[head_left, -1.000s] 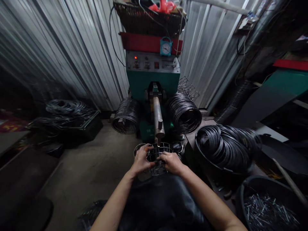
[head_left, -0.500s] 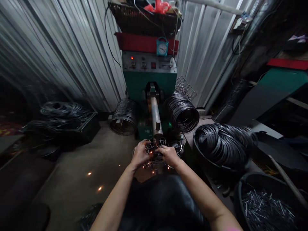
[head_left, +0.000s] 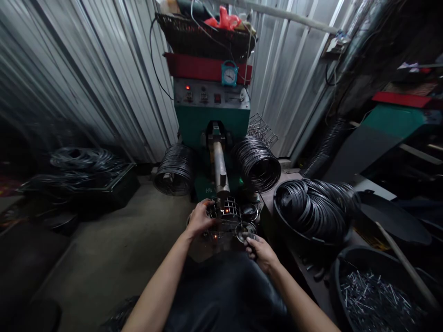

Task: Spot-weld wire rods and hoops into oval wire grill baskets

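Observation:
My left hand [head_left: 200,219] is closed on the left side of a round wire basket [head_left: 232,210], which sits under the tip of the metal arm [head_left: 219,166] of a green welding machine [head_left: 212,117]. Small orange sparks glow at the wire. Lower and to the right, my right hand [head_left: 259,251] pinches something small beside a round metal dish [head_left: 244,230]; its fingertips hide what it is. Behind the dish lies a dark wire ring [head_left: 249,212].
Wire coils stand at the machine's left [head_left: 175,169] and right [head_left: 258,162]. Farther right are a tub of wire rings [head_left: 308,207] and a tub of short metal rods [head_left: 374,295]. A blue clock [head_left: 229,74] hangs on the machine. Dark cloth [head_left: 228,286] covers my lap.
My right hand has left the wire basket and moved down and right to the dish. My left hand stays on the basket. Sparks on the floor have gone, and the view has shifted slightly.

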The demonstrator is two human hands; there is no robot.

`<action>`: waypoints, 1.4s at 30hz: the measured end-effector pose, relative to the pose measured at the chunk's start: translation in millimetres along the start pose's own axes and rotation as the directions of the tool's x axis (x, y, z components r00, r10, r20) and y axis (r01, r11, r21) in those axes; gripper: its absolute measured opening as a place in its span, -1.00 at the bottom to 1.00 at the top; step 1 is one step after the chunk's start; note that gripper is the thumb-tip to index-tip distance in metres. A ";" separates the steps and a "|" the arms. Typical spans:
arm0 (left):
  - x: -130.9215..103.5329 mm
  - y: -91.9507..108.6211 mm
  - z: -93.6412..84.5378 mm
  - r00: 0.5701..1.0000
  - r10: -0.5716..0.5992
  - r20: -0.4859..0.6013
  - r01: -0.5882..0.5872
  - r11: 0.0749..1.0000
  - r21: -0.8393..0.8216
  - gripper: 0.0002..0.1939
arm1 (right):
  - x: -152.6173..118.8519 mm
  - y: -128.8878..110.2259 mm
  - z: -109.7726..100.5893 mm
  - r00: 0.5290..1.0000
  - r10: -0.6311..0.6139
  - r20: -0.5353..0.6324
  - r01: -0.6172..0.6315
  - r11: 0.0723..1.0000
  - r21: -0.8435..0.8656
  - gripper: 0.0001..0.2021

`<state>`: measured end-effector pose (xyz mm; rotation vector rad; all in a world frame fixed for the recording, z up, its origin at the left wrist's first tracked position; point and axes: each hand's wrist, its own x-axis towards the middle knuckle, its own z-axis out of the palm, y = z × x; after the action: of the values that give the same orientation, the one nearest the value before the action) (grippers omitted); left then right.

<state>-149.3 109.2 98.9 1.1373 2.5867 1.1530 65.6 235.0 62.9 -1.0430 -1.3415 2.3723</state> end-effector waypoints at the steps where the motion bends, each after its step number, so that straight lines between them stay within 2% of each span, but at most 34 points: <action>1: 1.9 1.0 0.1 1.000 -0.014 -0.012 0.014 1.000 0.003 -0.40 | -1.8 2.8 -3.4 1.000 0.004 -0.012 -0.003 0.999 0.035 -0.62; 5: 7.4 1.4 0.4 0.998 -0.039 -0.049 0.039 0.999 0.007 -0.41 | -6.9 8.9 -11.3 0.998 0.022 -0.057 -0.016 0.996 0.090 -0.70; 11: 10.3 -3.4 1.2 0.996 -0.060 -0.072 0.061 0.998 0.013 -0.40 | -3.3 10.4 -18.7 0.995 0.079 -0.062 -0.062 0.969 0.240 -0.77; 17: 16.3 0.7 -4.7 0.998 -0.056 -0.023 0.057 0.998 0.022 -0.38 | -5.1 10.2 -29.5 0.981 0.194 -0.017 -0.178 0.930 0.321 -0.87; 21: 13.9 1.3 -7.1 0.999 -0.041 0.019 0.041 0.999 -0.017 -0.39 | -17.6 13.6 -37.6 0.984 0.170 -0.049 -0.144 0.932 0.334 -0.83; 26: -13.9 -1.5 -2.1 0.999 0.050 0.002 -0.050 0.998 -0.033 -0.32 | -38.7 34.8 -54.3 0.978 -0.082 -0.194 0.098 0.992 0.077 -0.74; 29: -30.1 -0.7 -0.6 0.997 0.073 0.000 -0.073 0.997 -0.033 -0.33 | -47.3 47.8 -62.8 0.972 -0.054 -0.229 0.069 0.996 0.058 -0.71; 32: -35.4 4.0 -1.9 0.998 0.058 0.010 -0.057 0.998 -0.034 -0.33 | -50.8 53.0 -67.2 0.965 -0.038 -0.258 0.056 0.996 0.063 -0.69; 36: -31.2 12.9 -5.4 0.999 0.046 0.025 -0.046 0.999 -0.012 -0.35 | -52.7 53.0 -69.3 0.945 -0.148 -0.292 0.119 0.986 -0.115 -0.65; 39: -33.3 8.6 -5.1 0.998 0.058 0.038 -0.056 0.997 -0.043 -0.31 | -56.8 58.9 -75.0 0.904 -0.350 -0.243 0.245 0.894 -0.376 -0.67; 42: -47.9 -15.8 2.9 0.999 0.053 0.014 -0.050 0.984 -0.169 -0.08 | -63.1 73.8 -89.2 0.860 -0.507 -0.056 0.375 0.703 -0.604 -0.70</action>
<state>-123.3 72.2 76.4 1.1775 2.4058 1.3365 182.1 220.8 2.9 -0.9242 -2.0122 1.4701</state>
